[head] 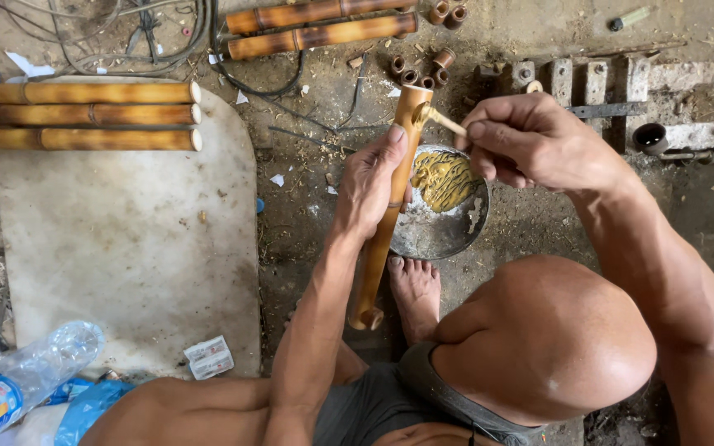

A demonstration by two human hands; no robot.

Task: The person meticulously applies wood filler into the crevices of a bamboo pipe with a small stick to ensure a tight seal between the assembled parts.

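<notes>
Head view: a seated person's left hand [371, 183] grips a bamboo tube [386, 216] upright over a metal dish [423, 239] of yellow-brown paste [442, 179], while the right hand [522, 142] pinches a small stick [445, 122] at the tube's top end. Three tubes [84, 116] lie stacked on a pale slab [134, 248], two more [316, 25] beyond. Paste remains in the dish; short bamboo rings [413, 73] sit unused, suggesting work is midway.

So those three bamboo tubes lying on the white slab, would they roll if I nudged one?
Probably. The three bamboo tubes are round and lie on their sides on the flat white slab, so a sideways nudge could roll one. They look rigid and hollow at the cut ends, so likely light. Lying side by side, neighbours may block each other.
</notes>
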